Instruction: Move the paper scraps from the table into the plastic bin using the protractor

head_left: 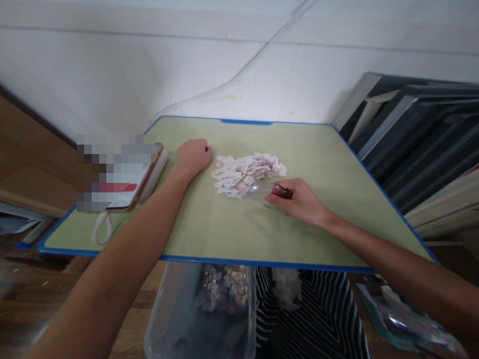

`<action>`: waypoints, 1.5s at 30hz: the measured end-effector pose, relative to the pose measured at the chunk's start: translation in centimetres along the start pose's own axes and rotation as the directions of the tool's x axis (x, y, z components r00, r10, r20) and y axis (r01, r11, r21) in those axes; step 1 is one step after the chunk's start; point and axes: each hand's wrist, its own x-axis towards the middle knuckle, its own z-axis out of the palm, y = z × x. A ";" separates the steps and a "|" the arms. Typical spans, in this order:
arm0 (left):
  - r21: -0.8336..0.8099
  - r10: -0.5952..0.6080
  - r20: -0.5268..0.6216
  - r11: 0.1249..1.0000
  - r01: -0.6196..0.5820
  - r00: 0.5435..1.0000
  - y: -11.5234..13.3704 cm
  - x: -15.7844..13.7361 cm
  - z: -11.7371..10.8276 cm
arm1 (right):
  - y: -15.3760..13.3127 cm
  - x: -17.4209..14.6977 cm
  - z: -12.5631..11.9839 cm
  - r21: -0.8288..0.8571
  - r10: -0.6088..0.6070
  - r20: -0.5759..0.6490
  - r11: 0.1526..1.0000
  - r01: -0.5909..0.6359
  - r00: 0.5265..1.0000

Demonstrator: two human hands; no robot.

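A loose heap of small pinkish-white paper slips (pixel 247 174) lies in the middle of the pale green tabletop (pixel 209 232). Just left of the heap, my left hand (pixel 194 155) rests on the table as a loose fist, with nothing visible in it. My right hand (pixel 299 199) is at the heap's lower right edge, its fingers closed on a clear plastic piece (pixel 258 192) with a dark reddish-brown part (pixel 281 191). The clear part reaches left to the slips. Its exact kind is hard to make out through blur and my fingers.
A phone (pixel 129 182), partly pixelated, leans on a white box at the table's left, with a white strap loop (pixel 102 228). Below the front edge sits a clear plastic bin (pixel 164 309) holding small wrapped pieces. Dark flat panels (pixel 407 119) stand at the right. A white wall is behind.
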 end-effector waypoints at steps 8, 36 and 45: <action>-0.003 0.005 0.007 1.000 -0.005 1.000 0.1 -0.2 -0.1 | 1.0 0.4 -2.3 -0.188 -0.237 -0.059 0.957 0.222 0.970; -0.018 -0.006 -0.003 1.000 0.006 1.000 0.1 -0.1 0.0 | 2.1 0.7 -3.4 -0.382 -0.578 0.135 0.719 0.581 0.805; -0.014 0.001 -0.001 1.000 -0.001 1.000 0.2 -0.2 -0.1 | 0.5 -0.2 -1.4 -0.386 -0.582 0.106 0.723 0.573 0.806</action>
